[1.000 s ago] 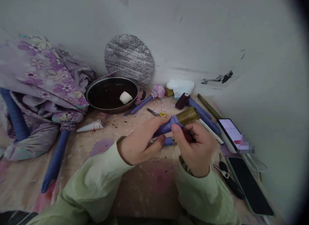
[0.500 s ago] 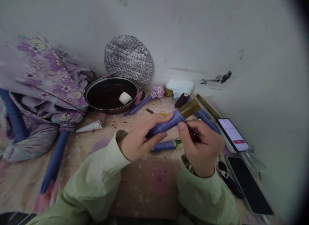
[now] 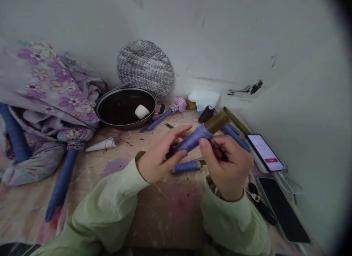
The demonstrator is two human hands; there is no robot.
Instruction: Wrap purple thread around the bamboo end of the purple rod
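Note:
My left hand [image 3: 162, 153] is closed around a tube wrapped in blue-violet thread [image 3: 192, 141], thumb below and forefinger lifted off its upper side. The tube's bare olive-brown end [image 3: 217, 122] sticks out, tilted up to the right. Against the edge of the winding, my right hand [image 3: 229, 164] is closed, its thumb tip touching the thread. Whatever lies inside its curled fingers is hidden. Below the hands, a blue thread-wound piece with a green end [image 3: 188, 166] lies on the patterned tablecloth [image 3: 165, 208].
A dark pan [image 3: 121, 125] holding a white cup [image 3: 142, 111] stands at back left, beside floral fabric [image 3: 52, 80]. A white cone [image 3: 101, 144] lies before it. A dark thread spool [image 3: 206, 114] stands behind the tube. Two phones [image 3: 265, 153] and black-handled scissors [image 3: 261, 204] lie right.
My left forefinger has lifted away from the wrapped tube. My right thumb has shifted slightly left along the winding, and the view has moved a little.

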